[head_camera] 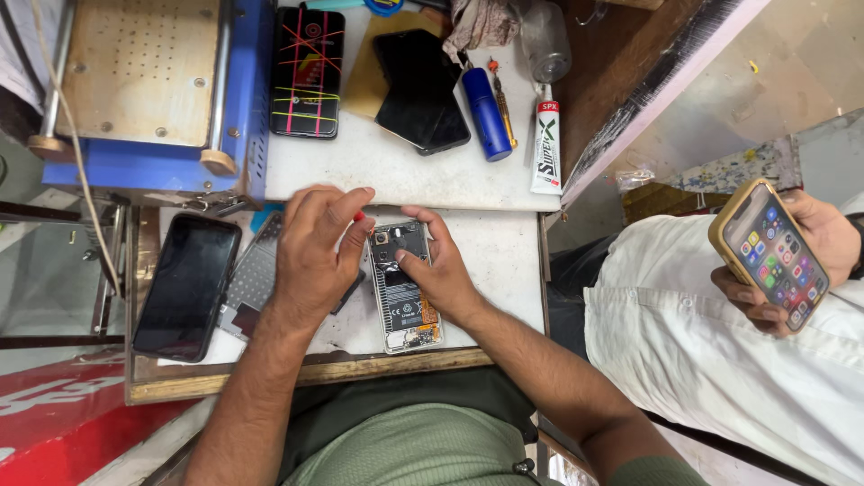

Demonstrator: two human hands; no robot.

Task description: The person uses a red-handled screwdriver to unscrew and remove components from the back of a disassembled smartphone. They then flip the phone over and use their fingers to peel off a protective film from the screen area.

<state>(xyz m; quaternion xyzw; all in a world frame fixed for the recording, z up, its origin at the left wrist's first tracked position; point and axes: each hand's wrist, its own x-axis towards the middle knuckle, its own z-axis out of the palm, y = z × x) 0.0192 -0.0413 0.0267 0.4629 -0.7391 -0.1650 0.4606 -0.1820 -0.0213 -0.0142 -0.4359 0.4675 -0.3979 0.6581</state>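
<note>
Nearest the camera, the person's two forearms reach out over the wooden front edge of the table [504, 270]. Between the hands lies the opened phone [404, 286], face down with its back cover off, so the battery, camera module and boards show; it sits near the front edge, on the white surface. The right hand [438, 267] rests on it from the right, fingers curled, thumb and fingertips pressing the upper part of the body just below the camera. It steadies the phone rather than lifting it. The left hand [313, 247] hovers just left of the phone with fingers bent downward around a small tool with a red tip [359, 216]; most of the tool is hidden, so how firmly it is gripped cannot be told for sure.

To my judgement, the step in hand is work on the phone's upper interior, near the camera. The next move calls for a steady hold by the right hand and a careful, small placement of the tool tip.

Left of the hands lie a grey grid-patterned panel [252, 274] and a dark phone [187, 286]. Farther back stand a blue machine [243, 90], a phone with coloured lines [308, 72], stacked dark phones [418, 85], a blue cylinder [486, 115] and a glue tube [545, 148]. At right, another person's hands hold a lit phone [769, 255].
</note>
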